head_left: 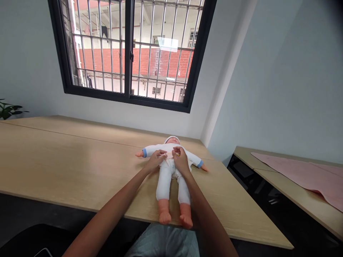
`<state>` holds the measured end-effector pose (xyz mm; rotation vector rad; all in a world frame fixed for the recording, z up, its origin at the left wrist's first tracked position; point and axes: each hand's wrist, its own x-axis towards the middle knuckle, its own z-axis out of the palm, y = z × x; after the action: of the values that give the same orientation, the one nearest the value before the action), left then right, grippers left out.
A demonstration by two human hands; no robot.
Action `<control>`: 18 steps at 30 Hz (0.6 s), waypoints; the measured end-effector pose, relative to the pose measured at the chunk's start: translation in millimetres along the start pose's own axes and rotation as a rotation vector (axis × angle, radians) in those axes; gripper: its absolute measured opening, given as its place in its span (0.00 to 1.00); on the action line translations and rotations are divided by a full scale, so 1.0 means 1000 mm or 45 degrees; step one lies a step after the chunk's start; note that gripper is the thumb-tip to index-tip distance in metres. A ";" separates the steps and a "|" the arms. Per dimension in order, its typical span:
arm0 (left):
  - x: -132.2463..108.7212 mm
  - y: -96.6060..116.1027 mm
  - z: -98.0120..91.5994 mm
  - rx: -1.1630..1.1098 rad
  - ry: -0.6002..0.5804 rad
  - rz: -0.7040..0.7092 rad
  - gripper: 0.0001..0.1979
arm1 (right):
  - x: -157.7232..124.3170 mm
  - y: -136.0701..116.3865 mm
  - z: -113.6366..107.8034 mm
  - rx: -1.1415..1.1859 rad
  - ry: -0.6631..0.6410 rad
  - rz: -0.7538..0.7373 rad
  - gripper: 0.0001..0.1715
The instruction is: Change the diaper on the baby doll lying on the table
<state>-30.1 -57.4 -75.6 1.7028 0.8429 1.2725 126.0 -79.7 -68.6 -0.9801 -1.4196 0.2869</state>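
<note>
A baby doll (pixel 164 184) lies on its back on the wooden table (pixel 80 160), its head toward the window and its feet at the near edge. It wears a white cap, a white top with blue cuffs and white legwear with a diaper (pixel 175 174) at the hips. My left hand (pixel 157 158) is at the left side of the doll's waist, its fingers closed. At the right side of the belly is my right hand (pixel 180 159), fingers bent together. What either hand pinches is too small to make out.
To the right, across a dark gap, a second table (pixel 281 176) bears a pink cloth (pixel 302 175). A barred window (pixel 128 96) is in the wall behind. Plant leaves (pixel 10 110) show at the far left.
</note>
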 end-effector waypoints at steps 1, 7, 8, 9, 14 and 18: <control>0.000 -0.001 0.001 0.007 0.019 0.008 0.17 | 0.002 -0.001 -0.002 0.007 0.046 -0.007 0.15; 0.004 -0.010 -0.003 0.086 0.204 0.036 0.16 | 0.018 0.023 -0.041 -0.153 0.494 0.270 0.12; 0.005 -0.012 -0.005 0.111 0.246 0.035 0.15 | 0.019 0.030 -0.048 -0.172 0.547 0.335 0.11; 0.006 -0.013 -0.008 0.140 0.288 0.032 0.14 | 0.019 0.037 -0.054 -0.192 0.588 0.391 0.10; 0.011 -0.013 -0.021 0.393 0.461 -0.003 0.08 | 0.008 0.051 -0.062 -0.355 0.723 0.540 0.07; 0.008 0.005 -0.034 0.713 0.543 -0.027 0.04 | 0.000 0.037 -0.059 -0.509 0.792 0.557 0.14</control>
<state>-60.5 -45.4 -63.0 1.8522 1.5824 1.5056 193.8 -81.0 -86.6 -1.5504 -0.6920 0.0003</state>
